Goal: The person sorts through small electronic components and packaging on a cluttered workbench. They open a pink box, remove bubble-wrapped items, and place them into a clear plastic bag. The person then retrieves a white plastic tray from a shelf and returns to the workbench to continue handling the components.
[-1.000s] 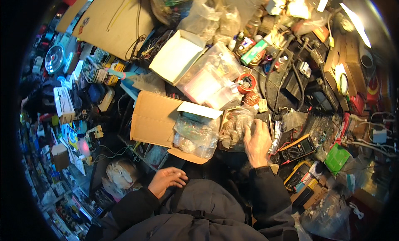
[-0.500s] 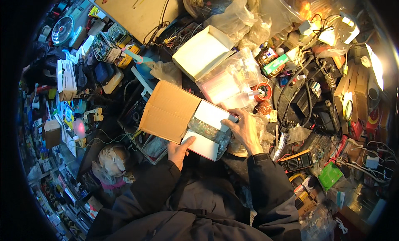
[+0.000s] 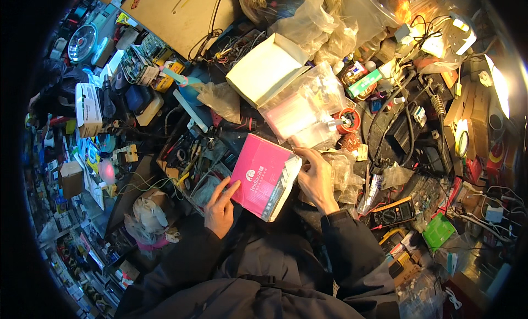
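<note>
A pink cardboard box [image 3: 254, 179] with a pale logo and a grey printed strip lies in front of me, its lid down. On its right side my right hand [image 3: 317, 181] grips the edge, thumb and fingers closed about the far right corner. My left hand [image 3: 219, 210] is at the left edge, fingers spread and outstretched, a fingertip touching the lid. The box's contents are hidden now. Beyond it lie a clear plastic bag of pinkish pieces [image 3: 289, 118] and an open cream-coloured box [image 3: 268, 69].
Clutter crowds the bench: a multimeter [image 3: 392, 213] and a green board [image 3: 438, 231] at right, crumpled plastic bags [image 3: 346, 179] beside my right hand, a red-rimmed round container [image 3: 348, 121], and a tray of tools [image 3: 181, 157] at left. A small fan [image 3: 83, 43] stands far left.
The box's brown-lined lid has swung shut over the white flaps and bubble wrap, and its pink outside now shows. My left hand has shifted left and loosened from the box.
</note>
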`<state>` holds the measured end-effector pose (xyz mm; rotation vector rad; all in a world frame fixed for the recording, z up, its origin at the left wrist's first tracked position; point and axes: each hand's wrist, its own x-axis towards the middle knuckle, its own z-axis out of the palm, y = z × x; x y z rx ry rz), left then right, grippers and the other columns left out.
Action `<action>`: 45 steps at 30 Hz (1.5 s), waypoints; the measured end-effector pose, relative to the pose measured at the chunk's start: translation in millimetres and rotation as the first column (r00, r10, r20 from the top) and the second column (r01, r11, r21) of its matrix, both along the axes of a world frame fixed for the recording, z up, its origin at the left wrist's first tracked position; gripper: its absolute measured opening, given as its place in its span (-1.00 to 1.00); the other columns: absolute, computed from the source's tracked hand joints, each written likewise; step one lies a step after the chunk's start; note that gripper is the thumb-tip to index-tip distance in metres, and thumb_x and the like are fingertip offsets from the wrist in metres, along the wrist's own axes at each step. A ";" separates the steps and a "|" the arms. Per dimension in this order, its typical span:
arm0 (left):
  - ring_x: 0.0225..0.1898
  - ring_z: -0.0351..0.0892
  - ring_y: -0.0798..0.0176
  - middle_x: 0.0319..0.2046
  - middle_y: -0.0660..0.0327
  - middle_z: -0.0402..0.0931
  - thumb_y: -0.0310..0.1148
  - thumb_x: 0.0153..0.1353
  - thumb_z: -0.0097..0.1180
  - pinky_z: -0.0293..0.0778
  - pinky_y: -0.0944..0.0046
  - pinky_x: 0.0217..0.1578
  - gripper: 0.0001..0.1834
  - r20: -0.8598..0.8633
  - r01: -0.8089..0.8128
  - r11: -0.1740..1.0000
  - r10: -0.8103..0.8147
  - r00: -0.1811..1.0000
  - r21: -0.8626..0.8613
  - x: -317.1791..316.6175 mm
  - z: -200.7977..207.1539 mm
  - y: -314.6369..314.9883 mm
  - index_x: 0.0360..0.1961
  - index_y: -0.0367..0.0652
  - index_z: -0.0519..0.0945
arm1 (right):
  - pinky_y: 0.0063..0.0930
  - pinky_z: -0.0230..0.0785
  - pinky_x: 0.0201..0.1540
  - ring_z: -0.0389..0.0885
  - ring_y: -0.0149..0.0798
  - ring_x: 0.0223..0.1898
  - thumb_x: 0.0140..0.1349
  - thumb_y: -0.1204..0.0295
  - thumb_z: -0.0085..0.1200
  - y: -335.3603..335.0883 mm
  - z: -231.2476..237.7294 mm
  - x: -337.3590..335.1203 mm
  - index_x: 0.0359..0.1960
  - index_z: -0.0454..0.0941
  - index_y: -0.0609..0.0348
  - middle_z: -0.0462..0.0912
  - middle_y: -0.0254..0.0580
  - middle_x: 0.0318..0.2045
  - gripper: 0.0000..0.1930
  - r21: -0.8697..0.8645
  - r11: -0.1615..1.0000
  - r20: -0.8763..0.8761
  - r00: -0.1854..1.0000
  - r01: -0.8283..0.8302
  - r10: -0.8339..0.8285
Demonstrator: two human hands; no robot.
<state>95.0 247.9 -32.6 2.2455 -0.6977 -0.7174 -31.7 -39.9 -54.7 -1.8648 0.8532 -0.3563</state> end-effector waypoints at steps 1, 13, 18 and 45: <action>0.09 0.72 -0.14 0.40 -0.03 0.69 -0.74 0.41 0.17 0.68 -0.05 0.08 -0.38 0.034 0.006 1.000 -0.005 0.999 -0.017 3.8 4.7 -1.6 0.44 -0.09 0.77 | -0.22 0.76 0.15 0.90 -0.01 0.10 0.44 0.60 0.36 3.6 6.5 -8.0 0.25 0.80 0.29 0.89 0.05 0.11 -0.64 0.034 0.999 0.057 0.997 0.042 -0.044; 0.76 0.13 -0.35 0.85 -0.13 -0.12 -0.16 0.12 0.79 0.27 -0.21 0.69 0.42 0.145 0.210 0.974 -0.220 0.965 0.083 6.8 -4.0 -91.8 0.85 -0.12 0.08 | -0.33 0.73 -0.11 0.95 -0.17 -0.21 0.46 0.46 0.48 102.6 23.9 -45.2 0.10 0.82 0.35 0.91 0.03 -0.15 -0.72 0.098 0.950 -0.093 0.954 0.295 -0.286; 0.79 0.09 -0.34 0.86 -0.14 -0.15 -0.18 0.11 0.80 0.30 -0.19 0.69 0.42 0.169 0.206 0.969 -0.227 0.959 0.135 5.4 -7.2 -92.3 0.85 -0.13 0.09 | -0.27 0.63 -0.24 0.82 -0.13 -0.38 0.44 0.45 0.49 101.5 19.1 -42.2 0.13 0.83 0.32 0.86 0.04 -0.21 -0.69 -0.028 0.962 -0.120 0.954 0.272 -0.273; 0.72 0.03 -0.61 0.84 -0.26 -0.18 -0.12 0.18 0.74 0.23 -0.44 0.65 0.29 0.354 0.277 0.942 -0.329 0.876 0.189 -8.3 -14.4 -99.5 0.85 0.09 0.20 | -0.10 0.68 -0.15 0.88 0.03 -0.26 0.49 0.38 0.44 77.2 5.0 -7.6 0.18 0.78 0.35 0.85 0.11 -0.25 -0.65 -0.178 0.903 -0.062 0.911 0.391 -0.407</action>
